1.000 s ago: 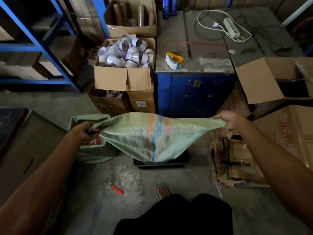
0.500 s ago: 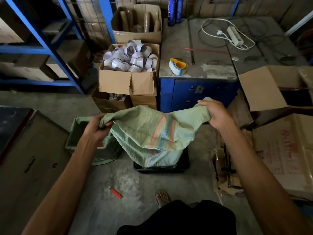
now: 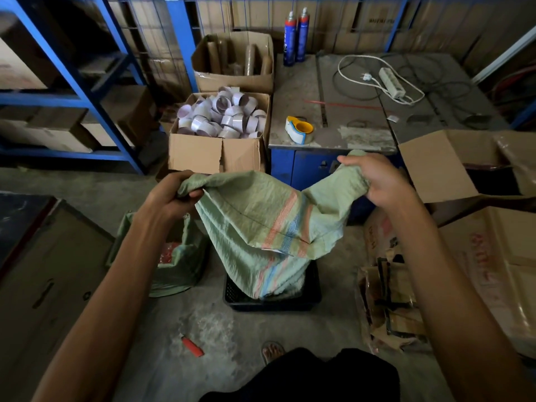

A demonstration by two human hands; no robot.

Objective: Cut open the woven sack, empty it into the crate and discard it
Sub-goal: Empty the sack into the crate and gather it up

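A pale green woven sack [image 3: 261, 221] with red and blue stripes hangs limp between my hands, its lower end drooping into the black plastic crate [image 3: 272, 303] on the floor. My left hand [image 3: 171, 195] grips one upper corner of the sack. My right hand [image 3: 377, 181] grips the other bunched corner, held a little higher. The crate's inside is hidden by the sack. A red cutter [image 3: 192, 346] lies on the concrete floor in front of my foot.
A second green sack [image 3: 174, 271] with red contents stands left of the crate. Behind are a carton of tape rolls [image 3: 220, 132], a blue metal table [image 3: 333, 117] with a tape dispenser [image 3: 298, 130], blue shelving at left, and cartons [image 3: 452, 169] and torn cardboard [image 3: 385, 303] at right.
Both hands have lifted the sack higher and come closer together, so it hangs slack and folded where it was stretched flat over the crate a second ago.
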